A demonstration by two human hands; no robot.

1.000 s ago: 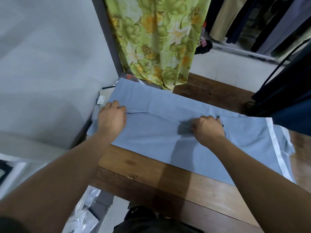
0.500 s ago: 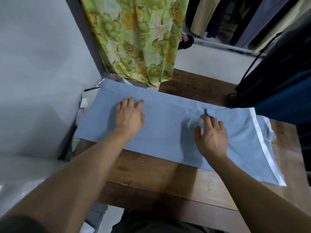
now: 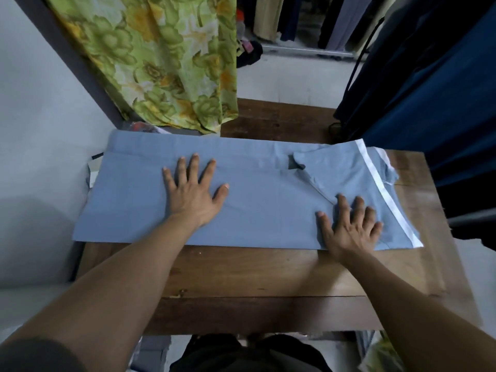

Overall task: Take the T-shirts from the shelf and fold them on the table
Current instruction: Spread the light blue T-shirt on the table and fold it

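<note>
While the T-shirt (image 3: 255,200) is pressed flat on the table (image 3: 268,272) by both spread hands, left hand (image 3: 193,191) and right hand (image 3: 351,226), a crosswise fold is probably called for next.

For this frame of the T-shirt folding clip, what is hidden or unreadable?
Head view only:
- The shelf named in the task is not in view.
- The light blue T-shirt overhangs the brown wooden table's left edge, hiding it.
- Fabric beneath the flat left hand and right hand is covered.
- Items behind the shirt's far left corner are blocked by the green floral cloth.
</note>
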